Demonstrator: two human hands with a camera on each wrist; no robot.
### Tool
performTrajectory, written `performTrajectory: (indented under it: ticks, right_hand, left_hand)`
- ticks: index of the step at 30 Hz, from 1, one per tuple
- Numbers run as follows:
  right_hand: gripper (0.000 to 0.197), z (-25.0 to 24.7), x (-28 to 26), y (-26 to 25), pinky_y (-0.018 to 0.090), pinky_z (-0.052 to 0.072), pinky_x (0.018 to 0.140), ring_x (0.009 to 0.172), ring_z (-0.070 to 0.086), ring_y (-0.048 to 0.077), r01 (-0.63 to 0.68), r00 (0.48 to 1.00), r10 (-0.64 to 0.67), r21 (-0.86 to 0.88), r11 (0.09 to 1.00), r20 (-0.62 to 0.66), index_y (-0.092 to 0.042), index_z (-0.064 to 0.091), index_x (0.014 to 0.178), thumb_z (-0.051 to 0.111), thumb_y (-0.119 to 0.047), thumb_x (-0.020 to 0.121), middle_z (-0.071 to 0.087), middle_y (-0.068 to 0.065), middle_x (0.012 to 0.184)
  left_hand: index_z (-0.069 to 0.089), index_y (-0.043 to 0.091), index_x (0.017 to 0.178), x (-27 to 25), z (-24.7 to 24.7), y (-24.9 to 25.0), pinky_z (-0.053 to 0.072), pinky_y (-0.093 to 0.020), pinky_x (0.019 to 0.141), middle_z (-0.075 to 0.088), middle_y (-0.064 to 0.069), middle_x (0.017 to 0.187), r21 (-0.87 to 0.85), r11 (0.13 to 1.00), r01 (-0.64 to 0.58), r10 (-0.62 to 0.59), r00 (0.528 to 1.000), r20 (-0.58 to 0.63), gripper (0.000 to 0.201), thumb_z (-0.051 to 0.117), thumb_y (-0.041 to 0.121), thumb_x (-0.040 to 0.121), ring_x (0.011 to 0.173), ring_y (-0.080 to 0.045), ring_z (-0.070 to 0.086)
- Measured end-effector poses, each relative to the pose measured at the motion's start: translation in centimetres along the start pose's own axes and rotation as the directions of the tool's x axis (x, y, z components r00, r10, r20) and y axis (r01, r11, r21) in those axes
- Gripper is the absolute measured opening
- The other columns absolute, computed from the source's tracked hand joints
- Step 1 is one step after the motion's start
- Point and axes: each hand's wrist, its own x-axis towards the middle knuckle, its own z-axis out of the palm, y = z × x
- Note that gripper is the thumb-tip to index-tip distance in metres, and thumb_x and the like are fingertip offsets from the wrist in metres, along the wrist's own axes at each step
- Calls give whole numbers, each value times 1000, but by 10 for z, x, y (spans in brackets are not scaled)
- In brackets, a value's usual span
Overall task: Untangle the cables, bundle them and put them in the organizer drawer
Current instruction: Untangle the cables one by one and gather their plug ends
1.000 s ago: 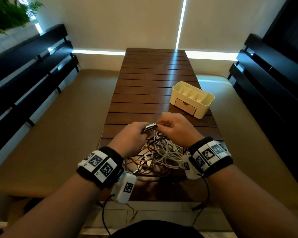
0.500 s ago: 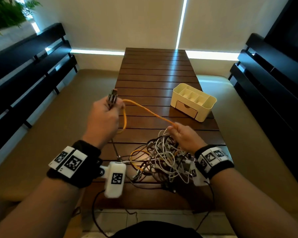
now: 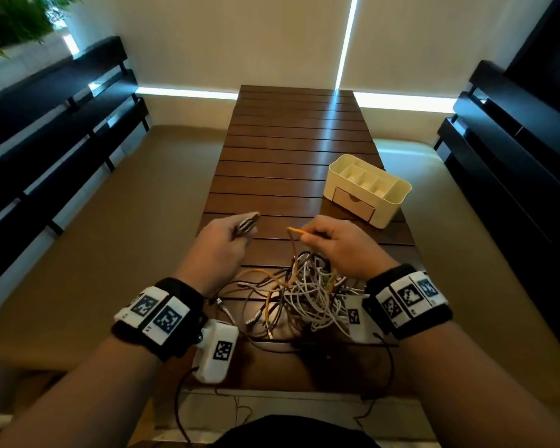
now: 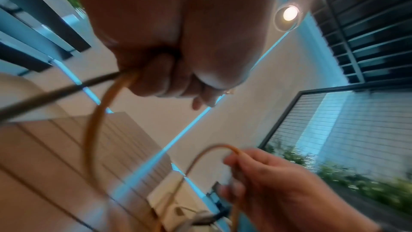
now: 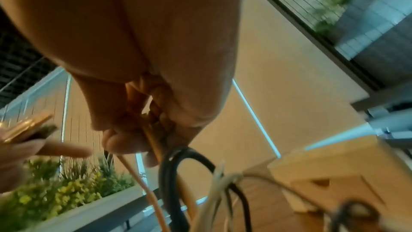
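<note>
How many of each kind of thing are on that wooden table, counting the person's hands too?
Hands: 2, left hand and right hand
Orange cable, held by both hands: 1
Tangled heap of cables: 1 (strands too knotted to count)
Cream organizer with drawer: 1
Table: 1
Total: 6

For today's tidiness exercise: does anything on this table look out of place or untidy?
Yes. A tangled heap of white, black and orange cables sprawls on the table near its front edge. The organizer sits askew to the slats, its drawer shut.
</note>
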Motion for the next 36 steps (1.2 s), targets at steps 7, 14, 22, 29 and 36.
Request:
performTrajectory:
  ticks: [7, 14, 22, 29, 36]
  right_hand:
    - [22, 7, -10, -2, 20, 41, 66, 67, 53, -3, 73, 997, -69, 124, 990, -37, -40, 59, 86, 57, -23, 100, 59, -10, 78]
    - [35, 29, -19, 15, 37, 55, 77, 75, 59, 20, 47, 998, -42, 127, 991, -36, -48, 49, 117, 61, -22, 97, 58, 2, 84]
    - [3, 15, -15, 56, 37, 52, 77, 87, 60, 16, -138, 952, 95, -133, 981, -292, -22, 60, 93, 63, -21, 96, 59, -4, 95]
    - [10, -4, -21, 20, 43, 57, 85, 91, 66, 28, 25, 953, 49, 241, 970, -299, -26, 70, 89, 65, -20, 95, 69, 6, 91]
    - [15, 3, -17, 21, 38, 52, 78, 84, 58, 20, 89, 980, -79, 46, 995, -180, -29, 71, 106, 62, -20, 97, 60, -1, 91]
  left_hand:
    - [56, 33, 80, 1, 29, 34, 33, -24, 56, 58, 9, 70, 182, 970, -164, 124, 969, 212, 21, 54, 31, 100, 64, -9, 53]
    - [65, 22, 84, -8, 24, 41, 34, -26, 53, 59, 6, 68, 206, 952, -226, 245, 967, -71, 19, 54, 17, 99, 57, -8, 49]
    - [67, 16, 84, -23, -21, 66, 33, -17, 47, 53, 2, 66, -100, 975, -196, 141, 906, -398, 25, 54, 28, 102, 53, -5, 41]
    - [64, 20, 76, -20, -4, 10, 33, -27, 52, 54, 0, 65, 216, 942, 257, -288, 949, 126, 27, 55, 25, 101, 55, -14, 46]
    - [65, 26, 89, -26, -1, 9, 34, -28, 56, 50, 7, 64, -20, 997, 73, -75, 991, -111, 16, 56, 21, 101, 56, -9, 41]
